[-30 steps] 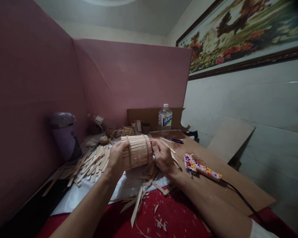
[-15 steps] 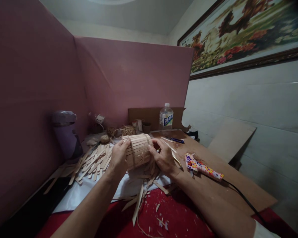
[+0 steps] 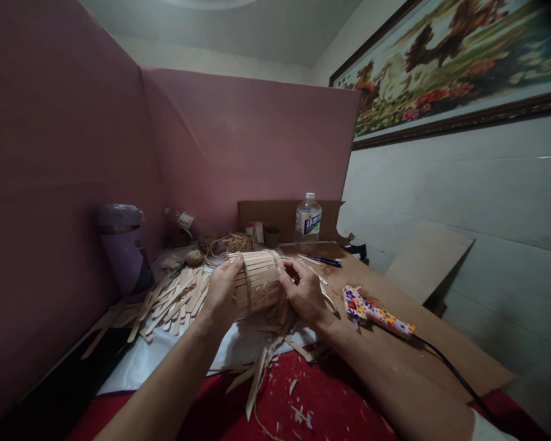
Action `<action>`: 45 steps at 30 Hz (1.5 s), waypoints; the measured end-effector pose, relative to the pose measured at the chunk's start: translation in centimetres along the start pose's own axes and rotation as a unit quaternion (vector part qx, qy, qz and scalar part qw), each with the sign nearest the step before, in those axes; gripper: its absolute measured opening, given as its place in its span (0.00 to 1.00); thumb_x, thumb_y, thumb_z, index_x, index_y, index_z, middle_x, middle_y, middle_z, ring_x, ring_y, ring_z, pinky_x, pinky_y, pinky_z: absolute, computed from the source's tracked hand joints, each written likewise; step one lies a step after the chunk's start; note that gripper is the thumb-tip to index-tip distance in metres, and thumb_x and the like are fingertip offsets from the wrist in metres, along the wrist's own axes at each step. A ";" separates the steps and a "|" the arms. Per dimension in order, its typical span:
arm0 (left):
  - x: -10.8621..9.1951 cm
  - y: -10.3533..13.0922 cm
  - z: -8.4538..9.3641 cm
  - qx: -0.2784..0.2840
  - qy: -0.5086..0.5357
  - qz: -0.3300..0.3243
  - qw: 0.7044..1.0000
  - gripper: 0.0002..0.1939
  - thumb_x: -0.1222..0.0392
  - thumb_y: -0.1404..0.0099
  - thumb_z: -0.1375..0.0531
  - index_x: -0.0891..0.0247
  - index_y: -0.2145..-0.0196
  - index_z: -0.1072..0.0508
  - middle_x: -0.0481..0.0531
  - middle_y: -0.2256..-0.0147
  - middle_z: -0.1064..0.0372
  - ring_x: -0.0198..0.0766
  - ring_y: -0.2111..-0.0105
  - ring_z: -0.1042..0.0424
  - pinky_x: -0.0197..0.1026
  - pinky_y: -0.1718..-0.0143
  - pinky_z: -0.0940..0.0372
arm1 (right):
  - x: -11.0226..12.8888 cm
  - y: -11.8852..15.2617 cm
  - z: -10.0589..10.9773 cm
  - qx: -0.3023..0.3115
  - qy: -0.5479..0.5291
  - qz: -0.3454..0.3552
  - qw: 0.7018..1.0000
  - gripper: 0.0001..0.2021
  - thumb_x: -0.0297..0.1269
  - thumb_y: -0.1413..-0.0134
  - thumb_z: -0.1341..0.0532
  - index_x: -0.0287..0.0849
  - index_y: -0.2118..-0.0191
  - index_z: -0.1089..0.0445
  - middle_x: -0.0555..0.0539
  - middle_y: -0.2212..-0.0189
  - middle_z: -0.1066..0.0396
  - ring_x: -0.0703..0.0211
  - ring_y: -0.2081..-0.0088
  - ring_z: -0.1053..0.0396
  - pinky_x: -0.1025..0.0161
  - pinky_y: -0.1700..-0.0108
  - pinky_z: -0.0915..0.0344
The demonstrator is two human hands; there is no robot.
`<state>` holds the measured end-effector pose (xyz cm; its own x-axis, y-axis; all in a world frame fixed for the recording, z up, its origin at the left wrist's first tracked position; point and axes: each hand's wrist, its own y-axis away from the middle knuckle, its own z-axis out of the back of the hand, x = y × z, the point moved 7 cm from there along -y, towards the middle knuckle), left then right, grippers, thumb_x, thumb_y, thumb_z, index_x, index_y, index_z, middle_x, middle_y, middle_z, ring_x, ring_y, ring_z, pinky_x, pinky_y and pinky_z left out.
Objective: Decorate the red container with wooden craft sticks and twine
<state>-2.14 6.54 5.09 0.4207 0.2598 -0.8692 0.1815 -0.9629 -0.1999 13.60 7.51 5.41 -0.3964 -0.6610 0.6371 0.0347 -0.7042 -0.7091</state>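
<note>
A rounded piece made of pale wooden sticks [image 3: 259, 278], with twine around it near both ends, is held up on its side between my hands. My left hand [image 3: 223, 286] grips its left end, thumb on top near the twine. At the right end, my right hand [image 3: 303, 291] has its thumb and fingers closed on the rim. Loose wooden sticks [image 3: 183, 300] lie in a pile left of my left hand. Below the piece, broken sticks and shavings [image 3: 257, 380] are scattered over white and red cloth.
A flowery glue gun [image 3: 379, 315] with a black cord lies on a brown board [image 3: 441, 361] at the right. Behind are a blue pen-like tool [image 3: 327, 261], a plastic bottle [image 3: 308, 220] and twine [image 3: 237, 242]. A purple tumbler [image 3: 125, 251] stands left.
Both hands and the stick piece sit very slightly further right and lower in view. The grip looks the same.
</note>
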 end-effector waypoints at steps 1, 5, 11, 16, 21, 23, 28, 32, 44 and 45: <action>0.0 0.0 0.0 0.002 0.000 0.001 1.000 0.20 0.51 0.53 0.35 0.70 0.67 0.27 0.54 0.73 0.26 0.45 0.69 0.26 0.44 0.65 0.33 | -0.1 0.0 0.0 -0.004 0.003 -0.008 1.000 0.09 0.37 0.46 0.44 0.40 0.63 0.29 0.46 0.69 0.28 0.58 0.68 0.33 0.63 0.65 0.37; 0.2 0.1 0.0 0.002 -0.016 0.005 1.000 0.20 0.52 0.52 0.35 0.71 0.66 0.27 0.55 0.72 0.25 0.44 0.70 0.26 0.45 0.65 0.33 | -0.1 0.1 0.2 -0.020 0.024 -0.015 0.999 0.08 0.36 0.48 0.43 0.40 0.66 0.28 0.47 0.72 0.29 0.59 0.71 0.35 0.64 0.68 0.38; 0.2 0.4 -0.6 0.039 -0.034 -0.014 0.999 0.21 0.65 0.61 0.33 0.69 0.64 0.26 0.57 0.65 0.24 0.45 0.68 0.26 0.44 0.63 0.33 | -0.2 0.1 0.2 -0.015 0.030 0.001 0.999 0.09 0.36 0.47 0.44 0.41 0.65 0.27 0.46 0.70 0.28 0.58 0.69 0.33 0.63 0.66 0.37; 0.1 0.4 -0.8 0.046 -0.040 -0.031 0.998 0.20 0.66 0.59 0.34 0.68 0.64 0.26 0.57 0.63 0.24 0.45 0.66 0.26 0.45 0.61 0.33 | 0.0 0.2 0.1 -0.011 0.040 0.021 0.999 0.08 0.35 0.46 0.44 0.41 0.64 0.28 0.47 0.70 0.29 0.59 0.69 0.34 0.63 0.66 0.38; 0.2 0.1 -0.2 0.008 -0.063 -0.043 0.997 0.20 0.66 0.61 0.35 0.68 0.65 0.26 0.55 0.65 0.24 0.43 0.68 0.26 0.43 0.64 0.33 | 0.2 0.2 0.1 -0.008 0.041 0.030 0.999 0.08 0.36 0.46 0.43 0.41 0.64 0.29 0.47 0.70 0.30 0.59 0.69 0.34 0.64 0.66 0.38; 0.1 0.1 0.1 -0.019 -0.088 -0.053 0.995 0.18 0.67 0.61 0.36 0.68 0.67 0.26 0.53 0.68 0.24 0.41 0.70 0.27 0.42 0.66 0.34 | 0.3 0.2 0.1 -0.008 0.042 0.029 0.999 0.09 0.37 0.45 0.43 0.41 0.63 0.28 0.46 0.70 0.30 0.58 0.69 0.34 0.63 0.66 0.38; -0.2 0.0 0.3 -0.030 -0.118 -0.056 0.991 0.16 0.68 0.60 0.39 0.68 0.68 0.26 0.51 0.70 0.25 0.40 0.72 0.28 0.40 0.68 0.35 | 0.3 0.2 0.1 -0.007 0.036 0.021 0.999 0.10 0.39 0.45 0.43 0.40 0.63 0.28 0.46 0.69 0.30 0.58 0.68 0.34 0.63 0.66 0.37; -0.4 -0.1 0.1 0.001 -0.111 -0.063 0.992 0.17 0.69 0.61 0.43 0.68 0.69 0.25 0.51 0.72 0.25 0.41 0.70 0.28 0.39 0.68 0.35 | 0.2 0.2 0.1 -0.008 0.038 0.020 0.999 0.10 0.38 0.45 0.44 0.40 0.63 0.28 0.46 0.70 0.30 0.58 0.69 0.34 0.63 0.66 0.37; -0.8 0.3 0.1 -0.026 -0.074 -0.054 0.995 0.18 0.67 0.62 0.37 0.68 0.68 0.25 0.53 0.70 0.24 0.42 0.70 0.27 0.41 0.66 0.34 | -0.5 -0.9 1.5 -0.059 0.042 0.024 0.997 0.16 0.42 0.39 0.50 0.41 0.64 0.28 0.44 0.68 0.28 0.56 0.65 0.32 0.62 0.62 0.37; -1.0 0.2 0.3 -0.040 -0.071 -0.059 0.995 0.18 0.67 0.62 0.37 0.69 0.68 0.25 0.53 0.70 0.25 0.41 0.71 0.27 0.41 0.66 0.35 | -1.1 -1.3 2.4 -0.091 0.057 0.009 0.994 0.18 0.43 0.38 0.53 0.40 0.64 0.29 0.43 0.68 0.28 0.56 0.64 0.31 0.62 0.62 0.37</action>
<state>-2.85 6.01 5.79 0.2632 0.3513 -0.8985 0.2941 -0.9162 -0.2721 16.17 8.53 6.35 -0.4992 -0.6321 0.5928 -0.1202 -0.6270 -0.7697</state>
